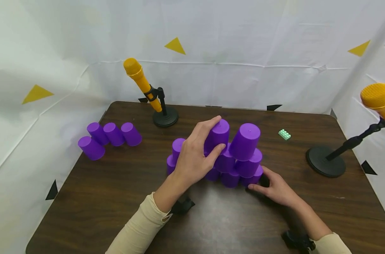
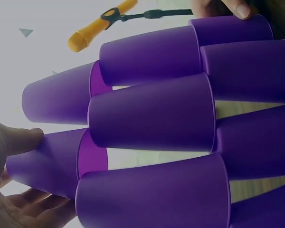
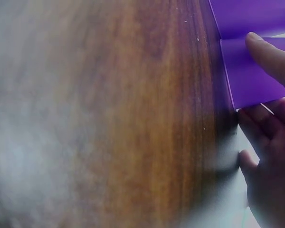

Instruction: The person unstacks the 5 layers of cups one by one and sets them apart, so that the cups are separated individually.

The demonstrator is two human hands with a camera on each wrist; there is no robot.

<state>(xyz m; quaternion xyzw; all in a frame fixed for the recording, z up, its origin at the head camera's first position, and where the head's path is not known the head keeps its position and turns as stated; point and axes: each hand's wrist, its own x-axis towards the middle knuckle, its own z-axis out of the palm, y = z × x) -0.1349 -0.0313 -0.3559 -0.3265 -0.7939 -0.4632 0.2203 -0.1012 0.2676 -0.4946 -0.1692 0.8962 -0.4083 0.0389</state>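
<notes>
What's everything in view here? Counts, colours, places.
cup pyramid: purple upside-down cups stacked mid-table; exact count unclear, some hidden by the hand
loose cups: 4, purple, at the table's far left corner
toy microphones on black stands: 2, yellow-orange, one at back centre, one at the right edge
toy brick: 1, light green, right of the pyramid
table: 1, dark wood
backdrop: white sheet with yellow triangles
left hand: grips a top cup of the pyramid
right hand: on the table, fingers touching the bottom row
</notes>
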